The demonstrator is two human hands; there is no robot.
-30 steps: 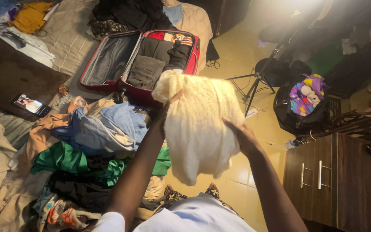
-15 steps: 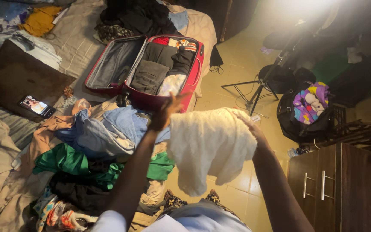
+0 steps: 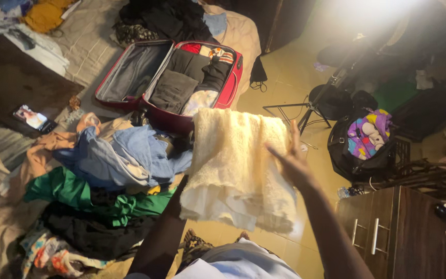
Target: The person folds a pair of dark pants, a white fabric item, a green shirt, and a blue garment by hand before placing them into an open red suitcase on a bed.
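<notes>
Cream knit garment (image 3: 236, 168) held mid-air, folded over left forearm; left hand hidden under it, can't tell grip. Right hand (image 3: 291, 161) spread flat on its side. Red suitcase (image 3: 181, 77) at 11 o'clock is open, approx. half packed; clothes pile (image 3: 104, 181) at 9 unpacked.

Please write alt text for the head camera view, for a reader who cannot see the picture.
A person holds a folded cream knit garment up over a tiled floor; the right hand presses flat on its side, and the left hand is hidden behind it. Beyond lie an open red suitcase with folded clothes and a pile of loose clothes on a bed.
</notes>
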